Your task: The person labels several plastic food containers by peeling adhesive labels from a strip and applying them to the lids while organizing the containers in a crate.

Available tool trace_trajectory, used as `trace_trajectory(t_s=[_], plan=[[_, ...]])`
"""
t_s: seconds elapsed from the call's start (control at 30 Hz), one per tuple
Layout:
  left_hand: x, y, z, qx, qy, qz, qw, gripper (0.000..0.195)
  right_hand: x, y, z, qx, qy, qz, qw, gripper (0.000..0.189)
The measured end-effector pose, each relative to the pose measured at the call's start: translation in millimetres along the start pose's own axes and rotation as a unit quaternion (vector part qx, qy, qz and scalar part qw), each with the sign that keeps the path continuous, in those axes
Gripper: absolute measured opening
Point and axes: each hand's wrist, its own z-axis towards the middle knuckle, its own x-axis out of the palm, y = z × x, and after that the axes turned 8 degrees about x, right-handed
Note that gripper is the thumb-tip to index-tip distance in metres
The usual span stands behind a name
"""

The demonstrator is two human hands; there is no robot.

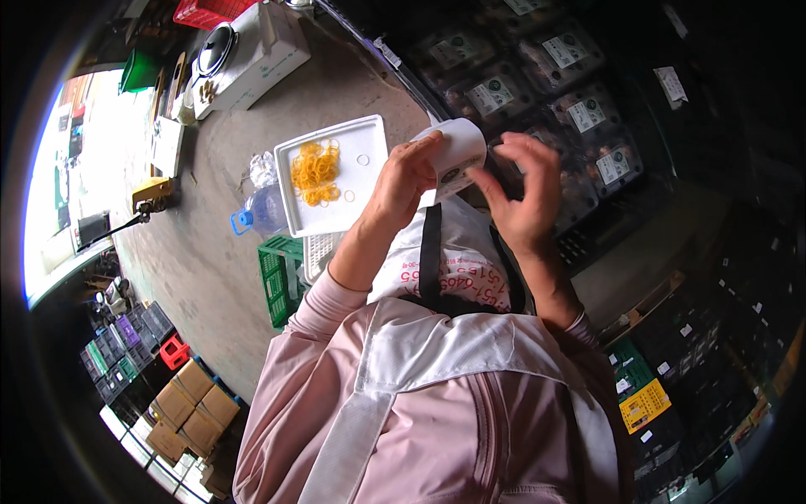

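Observation:
My left hand point(406, 173) grips a roll of white printed labels point(463, 142) from its left side. To the right of the roll, my right hand point(522, 189) has its thumb and fingers apart, with the thumb at the roll's lower edge; whether it touches a label is unclear. Left of my hands is a white tray point(368, 214) holding a pile of yellow rubber bands point(313, 170) and a few loose ones. Several clear plastic packs with labels point(491, 94) lie in dark crates at the upper right.
A blue-capped plastic jug point(264, 211) stands beside the tray, above a green crate point(274, 280). A foam box point(264, 63) carries a lidded pan point(216, 50). Cardboard boxes point(189, 403) are stacked at lower left. Dark stacked crates point(692, 334) stand at the right.

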Motion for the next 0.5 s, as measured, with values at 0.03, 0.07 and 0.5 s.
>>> trace_trajectory(t_s=[0.03,0.07,0.5], plan=[[6.4,-2.0,-2.6,-0.01,-0.009,0.004,1.0,0.036,-6.8,5.1,5.4,-0.103,0.003,-0.078,0.992,0.031],[5.2,1.7,-0.7,-0.023,0.028,0.013,0.999,0.037,-9.1,6.2,5.4,-0.119,0.042,-0.122,0.984,0.024],[6.8,30.3,2.9,-0.057,0.158,0.061,0.984,0.043,-24.5,-19.1,-21.7,-0.134,0.036,-0.157,0.978,0.011]])
